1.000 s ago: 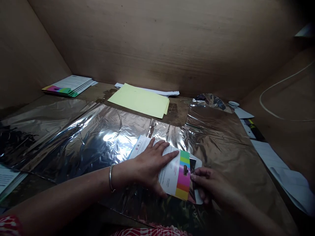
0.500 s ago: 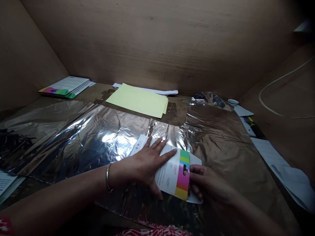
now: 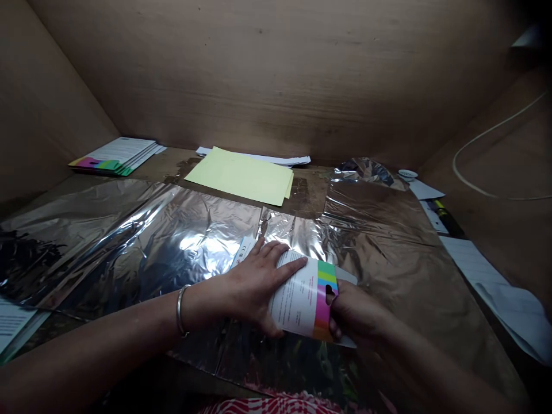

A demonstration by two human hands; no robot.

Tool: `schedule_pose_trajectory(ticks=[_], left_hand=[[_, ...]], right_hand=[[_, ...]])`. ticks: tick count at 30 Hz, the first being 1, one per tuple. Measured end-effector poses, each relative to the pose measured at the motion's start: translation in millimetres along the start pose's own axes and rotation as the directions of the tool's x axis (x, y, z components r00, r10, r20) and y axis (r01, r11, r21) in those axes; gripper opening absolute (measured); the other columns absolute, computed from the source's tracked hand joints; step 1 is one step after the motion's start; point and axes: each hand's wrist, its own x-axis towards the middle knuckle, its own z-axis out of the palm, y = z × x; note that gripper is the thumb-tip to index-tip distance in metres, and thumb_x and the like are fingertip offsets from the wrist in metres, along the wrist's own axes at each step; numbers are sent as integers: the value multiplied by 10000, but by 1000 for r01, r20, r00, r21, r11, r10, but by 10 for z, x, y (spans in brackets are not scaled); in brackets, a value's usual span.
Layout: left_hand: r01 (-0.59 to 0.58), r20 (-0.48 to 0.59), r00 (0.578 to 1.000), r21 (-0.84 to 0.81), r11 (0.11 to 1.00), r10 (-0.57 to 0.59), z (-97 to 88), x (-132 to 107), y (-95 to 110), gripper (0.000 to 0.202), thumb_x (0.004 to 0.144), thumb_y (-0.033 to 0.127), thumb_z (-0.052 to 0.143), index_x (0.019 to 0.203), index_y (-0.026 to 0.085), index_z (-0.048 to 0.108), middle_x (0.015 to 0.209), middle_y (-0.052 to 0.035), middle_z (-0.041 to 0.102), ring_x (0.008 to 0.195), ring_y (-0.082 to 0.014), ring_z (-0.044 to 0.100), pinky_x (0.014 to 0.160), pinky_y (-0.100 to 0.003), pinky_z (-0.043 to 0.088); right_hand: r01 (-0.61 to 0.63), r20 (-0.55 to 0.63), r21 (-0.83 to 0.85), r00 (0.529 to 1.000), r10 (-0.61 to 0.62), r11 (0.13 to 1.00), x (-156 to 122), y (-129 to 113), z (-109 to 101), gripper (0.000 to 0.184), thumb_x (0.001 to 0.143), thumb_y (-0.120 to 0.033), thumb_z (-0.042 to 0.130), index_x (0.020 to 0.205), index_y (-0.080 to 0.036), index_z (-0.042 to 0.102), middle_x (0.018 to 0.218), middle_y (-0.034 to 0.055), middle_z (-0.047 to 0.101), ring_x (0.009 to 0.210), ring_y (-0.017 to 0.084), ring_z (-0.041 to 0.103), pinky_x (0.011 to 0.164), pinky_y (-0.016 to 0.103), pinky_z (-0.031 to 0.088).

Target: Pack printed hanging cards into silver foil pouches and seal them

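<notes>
A white printed card [image 3: 302, 299] with a rainbow-striped end and a hang hole lies on a crinkled silver foil sheet [image 3: 164, 241]. My left hand [image 3: 254, 282] rests flat on the card, fingers stretched out, a metal bangle on the wrist. My right hand [image 3: 357, 313] is closed on the card's striped right end, thumb on top beside the hang hole, and that end is lifted and curled slightly.
A stack of similar striped cards [image 3: 114, 155] sits at the back left. Yellow paper sheets [image 3: 241, 175] lie at the back centre over white paper. More foil [image 3: 371, 172], a small white cap [image 3: 407, 173], papers and a pen lie along the right. Wooden walls enclose the desk.
My right hand has closed further over the card's striped end and raised it a little. The left hand stays flat on the card.
</notes>
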Motion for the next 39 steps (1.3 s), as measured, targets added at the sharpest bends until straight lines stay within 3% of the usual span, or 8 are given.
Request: schedule_pose_trajectory(ticks=[12, 16, 18, 20, 22, 26, 32, 39], left_hand=[[-81, -3, 997, -31, 996, 81, 20, 73, 51, 1277, 460, 690, 772, 1504, 177, 245, 1417, -235, 353, 1291, -448, 329, 1109, -610, 154], [-87, 49, 995, 5, 996, 87, -2, 104, 26, 1280, 492, 663, 788, 1525, 191, 198, 1473, -242, 300, 1331, -462, 297, 1117, -627, 144], [-97, 65, 993, -4, 995, 97, 6, 101, 3, 1282, 489, 653, 802, 1524, 188, 206, 1487, -242, 297, 1348, -455, 288, 1129, -617, 140], [-130, 84, 988, -18, 991, 131, 26, 99, -21, 1271, 498, 649, 808, 1523, 182, 218, 1499, -243, 297, 1375, -442, 272, 1143, -602, 132], [-182, 106, 977, -28, 983, 184, 37, 120, -60, 1263, 509, 646, 814, 1523, 175, 227, 1525, -243, 273, 1408, -430, 233, 1152, -590, 123], [-226, 159, 962, -1, 974, 223, -48, 214, -245, 1048, 592, 643, 792, 1472, 263, 369, 1571, -161, 246, 1455, -408, 129, 1144, -619, 82], [60, 59, 996, 13, 998, -60, -98, 279, -214, 670, 746, 655, 677, 1248, 215, 614, 1443, -159, 472, 1341, -374, 406, 1085, -560, 318], [66, -43, 997, 46, 997, -64, 243, 348, 276, 419, 931, 401, 566, 1213, 90, 566, 1257, -186, 600, 1211, -312, 550, 1013, -423, 465]], right_hand=[[58, 237, -70, 971, -40, 996, -135, 36, -112, 279, 615, -404, 646, 498, -175, 536, 289, -48, 378, 258, 57, 299, 318, 191, 207], [155, 160, -212, 980, -122, 965, -171, 31, -207, 195, 632, -320, 614, 506, -187, 546, 340, -43, 415, 302, 81, 329, 335, 211, 222], [294, -6, -498, 940, -342, 816, -268, 5, -335, 186, 737, -349, 610, 633, -196, 631, 476, 4, 560, 413, 139, 475, 403, 247, 352], [345, -98, -820, 700, -707, 456, -371, 11, -486, 238, 857, -391, 543, 832, -213, 700, 783, 78, 701, 701, 235, 635, 625, 336, 498], [315, 55, -942, 479, -876, 114, -419, 83, -601, 317, 934, -378, 454, 1087, -240, 696, 1206, 110, 654, 1114, 312, 587, 898, 435, 481], [321, 363, -923, 534, -764, -214, -332, 423, -596, 453, 948, -370, 478, 1390, -274, 511, 1507, 78, 410, 1378, 330, 354, 1012, 499, 433], [51, 143, -989, 521, -842, -137, -248, 683, -261, 490, 932, -342, 451, 1346, -98, 549, 1404, 222, 498, 1187, 417, 508, 899, 564, 482], [343, 164, -938, 562, -811, 48, -402, 544, -537, 594, 872, -424, 596, 1416, -227, 460, 1493, 139, 400, 1295, 344, 431, 978, 503, 484]])
